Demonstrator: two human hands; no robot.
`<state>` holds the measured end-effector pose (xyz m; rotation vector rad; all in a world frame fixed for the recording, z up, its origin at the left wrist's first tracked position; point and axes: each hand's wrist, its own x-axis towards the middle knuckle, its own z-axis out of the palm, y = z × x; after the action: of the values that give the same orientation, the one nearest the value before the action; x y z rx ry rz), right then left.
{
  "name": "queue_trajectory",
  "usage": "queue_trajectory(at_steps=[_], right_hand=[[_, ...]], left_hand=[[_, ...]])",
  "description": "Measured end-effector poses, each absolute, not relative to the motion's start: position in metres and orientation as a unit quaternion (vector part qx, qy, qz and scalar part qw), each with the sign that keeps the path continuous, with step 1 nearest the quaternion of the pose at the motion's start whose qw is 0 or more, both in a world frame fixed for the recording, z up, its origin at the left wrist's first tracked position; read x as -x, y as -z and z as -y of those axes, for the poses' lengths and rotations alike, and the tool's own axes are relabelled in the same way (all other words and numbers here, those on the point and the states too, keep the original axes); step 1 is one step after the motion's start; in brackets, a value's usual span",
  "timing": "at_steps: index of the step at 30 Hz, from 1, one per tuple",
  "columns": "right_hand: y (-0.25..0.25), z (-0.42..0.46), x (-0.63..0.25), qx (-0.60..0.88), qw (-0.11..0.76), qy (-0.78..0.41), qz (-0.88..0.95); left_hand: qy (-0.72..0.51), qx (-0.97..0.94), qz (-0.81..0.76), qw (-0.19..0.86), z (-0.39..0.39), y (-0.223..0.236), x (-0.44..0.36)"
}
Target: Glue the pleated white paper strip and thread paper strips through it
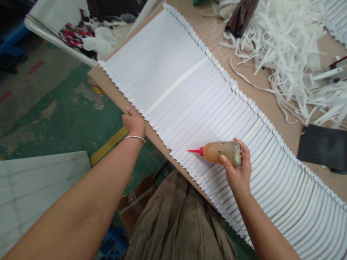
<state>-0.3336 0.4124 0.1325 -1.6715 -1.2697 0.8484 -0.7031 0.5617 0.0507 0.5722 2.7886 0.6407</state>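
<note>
My right hand (240,168) grips a squeeze glue bottle (221,153) around its base. The bottle is amber, stained dark towards the base, with a red pointed nozzle (195,150) aimed left. It lies nearly level over a long row of overlapping white strips (187,104). At the strips' near edge, my left hand (135,122) rests against the tabletop edge, its visible fingers loosely bent and apart. No object shows in that hand, though some fingers are partly hidden. A cream band (176,85) crosses the strips beyond my left hand.
A tangled heap of white ribbon strips (287,47) covers the table's far right. A black flat sheet (322,146) lies below it. Scraps fill a white-rimmed bin (62,41) at upper left. A white slatted panel (40,195) stands at lower left above the green floor (67,108).
</note>
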Motion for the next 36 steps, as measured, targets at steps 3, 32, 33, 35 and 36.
queue_trajectory(at_steps=[3, 32, 33, 35, 36], right_hand=[[-0.134, -0.405, 0.339, 0.649, 0.425, -0.321, 0.543], [-0.12, -0.608, 0.235, 0.599, 0.656, -0.356, 0.29], [-0.12, -0.607, 0.236, 0.6, 0.652, -0.356, 0.299], [-0.118, -0.605, 0.238, 0.601, 0.643, -0.355, 0.314], [-0.118, -0.604, 0.238, 0.603, 0.64, -0.354, 0.32]], left_hand=[[-0.209, -0.196, -0.952, 0.108, -0.562, -0.051, 0.702], [-0.188, -0.197, -0.959, 0.076, -0.564, -0.042, 0.71], [-0.186, -0.196, -0.96, 0.079, -0.564, -0.043, 0.71], [-0.18, -0.194, -0.961, 0.085, -0.565, -0.044, 0.709], [-0.178, -0.193, -0.961, 0.088, -0.565, -0.044, 0.709]])
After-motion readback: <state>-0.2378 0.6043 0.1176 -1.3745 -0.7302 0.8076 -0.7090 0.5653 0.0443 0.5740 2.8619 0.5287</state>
